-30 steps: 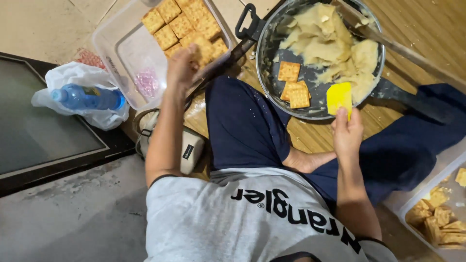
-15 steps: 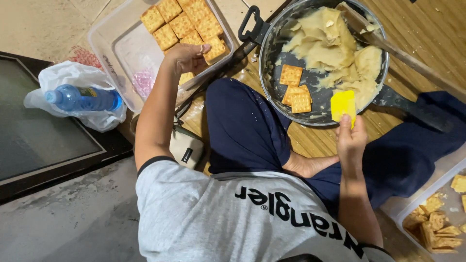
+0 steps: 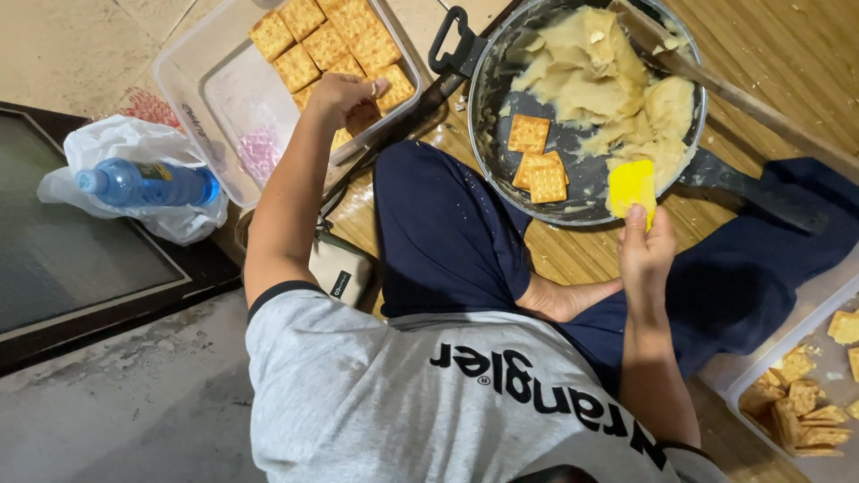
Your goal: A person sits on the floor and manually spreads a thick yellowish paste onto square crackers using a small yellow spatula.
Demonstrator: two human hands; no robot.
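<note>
My left hand point(image 3: 344, 98) reaches into a clear plastic tub point(image 3: 192, 98) holding rows of square crackers point(image 3: 331, 36), and its fingers curl down on a cracker in the near corner. My right hand point(image 3: 646, 255) holds a yellow scraper point(image 3: 631, 183) at the near rim of a dark pan point(image 3: 488, 107). The pan holds pale yellow paste point(image 3: 595, 72) and three crackers point(image 3: 537, 165) lying on its bare bottom. I sit cross-legged in dark blue trousers, with the pan in front of my knees.
A long wooden handle point(image 3: 743, 98) rests in the pan and sticks out to the right. A blue water bottle point(image 3: 148, 183) lies on a white plastic bag point(image 3: 116, 143) at the left. Another tub point(image 3: 805, 394) of crackers stands at the lower right. A small pouch point(image 3: 335, 268) lies beside my left knee.
My left hand has come down from above the tub and curled onto the crackers in the near corner. My right hand with the scraper has stayed at the pan's rim.
</note>
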